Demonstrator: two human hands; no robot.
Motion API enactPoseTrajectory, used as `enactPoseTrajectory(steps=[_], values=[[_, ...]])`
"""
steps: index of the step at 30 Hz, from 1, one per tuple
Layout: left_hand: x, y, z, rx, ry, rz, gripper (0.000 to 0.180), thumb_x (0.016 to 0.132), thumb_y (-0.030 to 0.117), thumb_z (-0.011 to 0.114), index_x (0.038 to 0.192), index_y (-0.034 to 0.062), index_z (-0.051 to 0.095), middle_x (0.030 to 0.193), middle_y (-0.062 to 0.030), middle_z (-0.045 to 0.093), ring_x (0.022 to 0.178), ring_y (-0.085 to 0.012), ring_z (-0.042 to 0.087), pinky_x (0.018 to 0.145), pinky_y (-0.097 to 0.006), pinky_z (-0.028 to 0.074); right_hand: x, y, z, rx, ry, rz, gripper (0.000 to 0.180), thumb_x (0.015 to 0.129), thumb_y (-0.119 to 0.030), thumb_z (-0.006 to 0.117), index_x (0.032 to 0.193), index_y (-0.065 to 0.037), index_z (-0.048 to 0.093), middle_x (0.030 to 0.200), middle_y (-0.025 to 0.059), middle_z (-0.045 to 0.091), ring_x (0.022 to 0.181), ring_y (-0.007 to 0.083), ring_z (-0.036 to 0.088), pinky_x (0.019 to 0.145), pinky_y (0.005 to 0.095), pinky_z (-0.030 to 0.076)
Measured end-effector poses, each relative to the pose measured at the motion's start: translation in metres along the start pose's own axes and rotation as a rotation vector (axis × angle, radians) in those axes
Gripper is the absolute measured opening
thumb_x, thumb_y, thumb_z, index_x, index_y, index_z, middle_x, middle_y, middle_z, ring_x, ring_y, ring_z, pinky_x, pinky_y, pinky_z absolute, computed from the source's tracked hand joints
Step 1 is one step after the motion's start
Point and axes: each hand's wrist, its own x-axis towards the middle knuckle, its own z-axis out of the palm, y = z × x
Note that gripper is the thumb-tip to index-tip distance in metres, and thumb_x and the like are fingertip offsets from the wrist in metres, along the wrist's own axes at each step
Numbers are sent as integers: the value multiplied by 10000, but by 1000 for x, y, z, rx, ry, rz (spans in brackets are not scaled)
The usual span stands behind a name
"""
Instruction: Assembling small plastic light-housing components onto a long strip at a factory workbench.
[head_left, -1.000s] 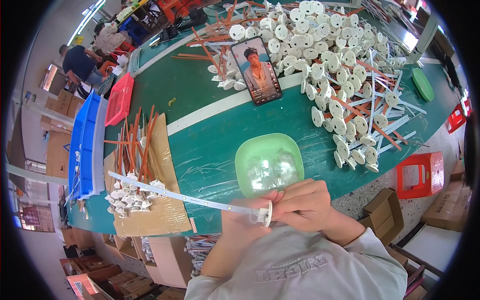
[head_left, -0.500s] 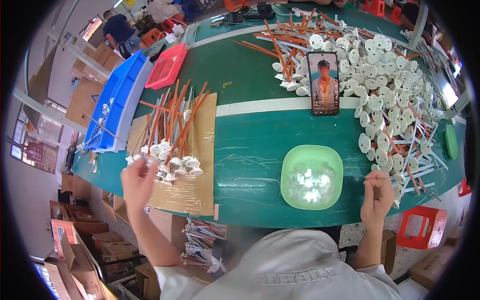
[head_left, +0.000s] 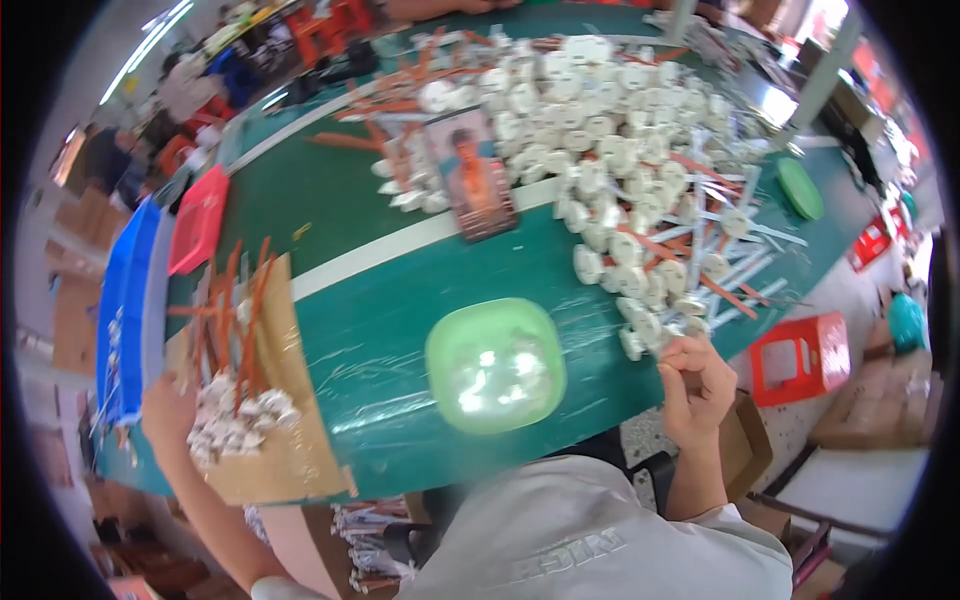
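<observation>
My left hand [head_left: 170,408] is smeared by motion, at the left edge of a small heap of white round parts [head_left: 240,418] with brown and grey leads. This heap lies on a cardboard sheet [head_left: 300,380]. On the right, my right hand [head_left: 698,388] has its thumb and fingertips pressed together at the near edge of a large pile of white disc-shaped parts [head_left: 625,235]; what it pinches, if anything, is too blurred to name. Between the hands stands a light green bowl [head_left: 436,365] with shiny clear contents.
A phone [head_left: 472,178] showing a person leans against the large pile. Blue bins [head_left: 135,310] and a red basket [head_left: 198,215] line the left side. A green lid-like dish [head_left: 800,188] lies at the right; a red stool [head_left: 800,358] stands below the table edge.
The whole view has turned, so the table appears tilted and shifted left. My left hand has moved to the outer side of the small heap. My right hand still pinches beside the large pile.
</observation>
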Motion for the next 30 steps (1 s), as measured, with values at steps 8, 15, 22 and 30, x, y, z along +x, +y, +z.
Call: enactPoseTrajectory(steps=[8, 15, 22, 30], values=[[-142, 142, -56, -555, 505, 594, 192, 797, 48, 674, 987, 22, 673, 974, -147, 690, 877, -325, 672, 775, -407, 538, 14, -6, -12, -41, 83, -91, 272, 802, 113, 669, 800, -63, 461, 850, 93, 589, 775, 167, 548, 708, 303, 462], [-242, 302, -137, -1254, 309, 1752, 292, 696, 159, 652, 922, -25, 678, 882, -144, 652, 790, -254, 637, 683, -372, 529, -15, -63, 95, 1190, -714, 597, 149, 999, -181, 606, 1056, -58, 542, 991, 60, 633, 1002, 148, 618, 816, 318, 518], [-273, 334, -128, -1127, 500, 1789, 315, 681, 176, 628, 932, -1, 695, 782, -72, 626, 703, -190, 592, 635, -319, 480, -45, -73, 142, 1077, -1253, 643, 286, 1022, -276, 566, 1174, -43, 494, 1077, 37, 590, 941, 103, 547, 813, 276, 441], [-285, 334, -114, -1034, 435, 1804, 298, 717, 153, 627, 979, 47, 722, 769, -28, 634, 723, -159, 596, 689, -290, 476, -43, -57, 110, 935, -1416, 610, 268, 1008, -259, 583, 1132, -42, 488, 906, 47, 630, 803, 123, 575, 725, 288, 467]])
